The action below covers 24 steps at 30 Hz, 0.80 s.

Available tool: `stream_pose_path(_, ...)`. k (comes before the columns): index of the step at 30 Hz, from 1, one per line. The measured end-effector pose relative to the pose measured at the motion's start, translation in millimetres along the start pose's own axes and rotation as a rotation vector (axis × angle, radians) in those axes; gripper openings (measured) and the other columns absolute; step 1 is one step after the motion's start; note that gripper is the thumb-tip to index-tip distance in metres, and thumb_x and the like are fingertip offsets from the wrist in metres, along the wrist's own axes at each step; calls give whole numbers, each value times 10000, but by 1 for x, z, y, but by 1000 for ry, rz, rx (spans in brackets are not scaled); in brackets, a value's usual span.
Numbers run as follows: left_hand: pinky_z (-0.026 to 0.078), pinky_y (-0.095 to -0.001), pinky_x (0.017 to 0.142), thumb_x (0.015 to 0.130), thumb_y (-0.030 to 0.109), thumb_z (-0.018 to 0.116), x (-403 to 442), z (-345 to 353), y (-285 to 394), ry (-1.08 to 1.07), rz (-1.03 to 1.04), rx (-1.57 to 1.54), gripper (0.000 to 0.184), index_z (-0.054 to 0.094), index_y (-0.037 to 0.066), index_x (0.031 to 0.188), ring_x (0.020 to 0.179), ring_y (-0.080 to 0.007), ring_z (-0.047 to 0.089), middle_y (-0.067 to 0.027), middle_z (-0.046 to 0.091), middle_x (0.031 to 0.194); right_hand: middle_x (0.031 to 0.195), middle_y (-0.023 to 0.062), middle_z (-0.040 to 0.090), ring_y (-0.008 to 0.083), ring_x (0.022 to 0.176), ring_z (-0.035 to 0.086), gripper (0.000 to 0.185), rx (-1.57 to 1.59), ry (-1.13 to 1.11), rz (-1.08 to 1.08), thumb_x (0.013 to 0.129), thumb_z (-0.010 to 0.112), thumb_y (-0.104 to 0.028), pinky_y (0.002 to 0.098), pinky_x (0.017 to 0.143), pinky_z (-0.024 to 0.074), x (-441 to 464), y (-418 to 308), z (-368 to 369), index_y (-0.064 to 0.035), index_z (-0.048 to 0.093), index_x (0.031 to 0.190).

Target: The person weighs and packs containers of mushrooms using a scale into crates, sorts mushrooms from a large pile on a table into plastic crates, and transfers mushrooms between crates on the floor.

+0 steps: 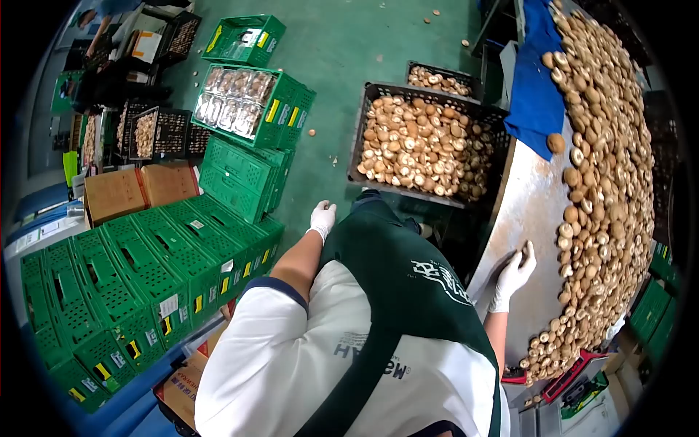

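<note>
My left hand [322, 218], in a white glove, hangs beside my body above the green floor. Its fingers are curled in, and nothing shows in them. My right hand [516, 274], also gloved, is over the near part of a metal table [534, 197], its thumb and fingers apart and holding nothing. Whether it touches the metal I cannot tell. A large pile of brown mushrooms [608, 182] covers the table's right side, a short gap from the right hand. In front of me stands a black crate [359, 138] filled with mushrooms [422, 142].
Stacked green crates [138, 269] line the left. Another green crate [269, 109] holds wrapped mushroom packs [237, 102]. Behind them are cardboard boxes [116, 193]. A blue cloth [535, 80] hangs over the table edge. A person [109, 87] is at the far left.
</note>
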State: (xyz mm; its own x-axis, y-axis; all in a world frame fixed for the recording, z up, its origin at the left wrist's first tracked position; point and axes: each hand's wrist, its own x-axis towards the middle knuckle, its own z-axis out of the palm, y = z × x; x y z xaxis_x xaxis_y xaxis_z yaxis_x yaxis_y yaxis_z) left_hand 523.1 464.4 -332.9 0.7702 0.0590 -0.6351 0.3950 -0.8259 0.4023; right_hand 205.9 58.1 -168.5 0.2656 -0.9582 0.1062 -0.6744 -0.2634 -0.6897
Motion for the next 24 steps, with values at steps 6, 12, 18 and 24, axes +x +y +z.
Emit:
stream_pose_path(6, 481, -368, 940, 875, 287, 647, 83, -27, 61, -18, 271, 64, 440, 596, 38, 1234, 1042, -292, 638, -192, 645, 1154, 1319, 218, 519, 305, 1199, 544, 388, 0, 166, 51, 928, 520, -12, 383, 1046, 415, -20, -39, 45, 67, 494, 1308)
stream_pose_path(12, 483, -320, 915, 878, 170, 665, 220, -60, 126, -270, 411, -133, 366, 605, 8, 1201, 996, -225, 642, -143, 664, 1102, 1214, 204, 610, 355, 1128, 566, 350, -740, 391, -17, 943, 450, -120, 426, 1011, 419, -17, -71, 111, 28, 579, 1232)
stream_pose_path(18, 481, -284, 834, 899, 263, 622, 360, -169, 96, -279, -52, -330, 419, 603, 25, 1244, 962, -161, 602, -77, 643, 1143, 1188, 230, 624, 371, 1121, 576, 367, -793, 548, 409, 951, 399, -135, 419, 1005, 430, 9, -75, 138, 33, 612, 1198)
stream_pose_path(24, 477, -288, 854, 869, 258, 637, 443, -241, 34, -241, -111, -35, 396, 630, 20, 1185, 971, -186, 627, -103, 684, 1056, 1165, 262, 622, 388, 1084, 587, 397, -1065, 526, 270, 951, 398, -156, 424, 992, 439, 5, -14, 140, 77, 553, 1233)
